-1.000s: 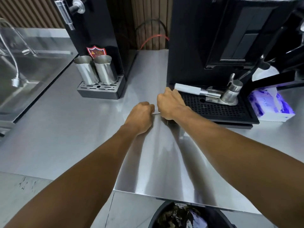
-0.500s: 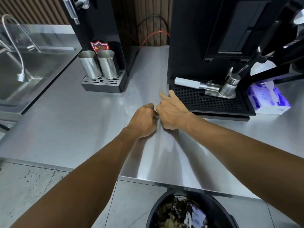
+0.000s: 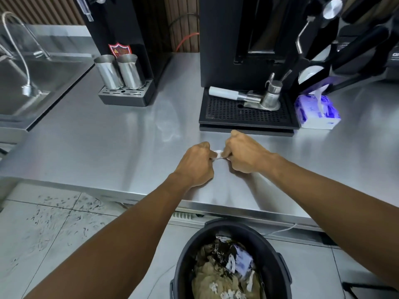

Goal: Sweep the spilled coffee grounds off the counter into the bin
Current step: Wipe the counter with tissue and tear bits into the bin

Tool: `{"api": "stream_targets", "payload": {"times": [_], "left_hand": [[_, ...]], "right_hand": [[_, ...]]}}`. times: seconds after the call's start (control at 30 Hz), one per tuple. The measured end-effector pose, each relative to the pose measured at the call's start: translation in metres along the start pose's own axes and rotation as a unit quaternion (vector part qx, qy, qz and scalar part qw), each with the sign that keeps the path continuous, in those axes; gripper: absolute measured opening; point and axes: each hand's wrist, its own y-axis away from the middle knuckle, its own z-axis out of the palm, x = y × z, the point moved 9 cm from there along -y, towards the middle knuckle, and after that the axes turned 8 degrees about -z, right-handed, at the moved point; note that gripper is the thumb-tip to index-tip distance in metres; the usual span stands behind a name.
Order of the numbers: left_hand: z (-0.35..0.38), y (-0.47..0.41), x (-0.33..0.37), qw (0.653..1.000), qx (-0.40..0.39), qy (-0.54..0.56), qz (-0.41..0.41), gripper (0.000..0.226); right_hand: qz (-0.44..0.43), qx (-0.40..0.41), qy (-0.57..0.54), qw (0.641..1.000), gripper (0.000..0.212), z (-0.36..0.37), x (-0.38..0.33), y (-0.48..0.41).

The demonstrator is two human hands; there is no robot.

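Observation:
Both my hands rest on the steel counter (image 3: pixel 108 152) in front of the coffee machine's drip tray. My left hand (image 3: pixel 195 165) and my right hand (image 3: pixel 246 155) are curled, knuckles up, and pinch a small white tissue (image 3: pixel 218 153) between them; only a scrap of it shows. No coffee grounds can be made out on the counter around the hands. A black bin (image 3: pixel 187 251), filled with crumpled paper and wrappers, stands on the floor below the counter's front edge, straight under my hands.
A black coffee machine (image 3: pixel 237 39) with a drip tray (image 3: pixel 244 113) and portafilter (image 3: pixel 239 97) stands behind the hands. A tissue pack (image 3: pixel 315 111) lies to the right. Two steel jugs (image 3: pixel 117 71) sit at the back left, beside a sink (image 3: pixel 32 83).
Both hands have drawn back together from the drip tray toward the counter's front edge, still holding the tissue. The view has tipped down, showing more of the bin.

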Motion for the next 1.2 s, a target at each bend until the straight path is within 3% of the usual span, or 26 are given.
{"api": "stream_targets", "payload": {"times": [0.2, 0.53, 0.8, 1.0, 1.2], "left_hand": [[0.016, 0.026, 0.041, 1.000, 0.001, -0.003, -0.004, 0.025], [0.035, 0.076, 0.096, 0.999, -0.041, 0.010, -0.021, 0.021], [0.041, 0.105, 0.120, 0.999, -0.046, -0.011, -0.002, 0.032], [0.034, 0.113, 0.134, 0.999, -0.026, -0.007, 0.040, 0.031], [0.000, 0.056, 0.139, 0.997, 0.040, 0.005, 0.071, 0.026]], "right_hand": [[0.008, 0.033, -0.057, 0.998, 0.030, 0.005, 0.013, 0.051], [0.005, 0.056, -0.114, 0.992, 0.026, 0.013, 0.017, 0.130], [0.010, 0.065, -0.151, 0.986, 0.030, 0.017, 0.005, 0.169], [0.036, 0.072, -0.210, 0.974, 0.021, 0.016, 0.009, 0.185], [0.102, 0.193, -0.285, 0.933, 0.016, -0.021, 0.052, 0.174]]}}
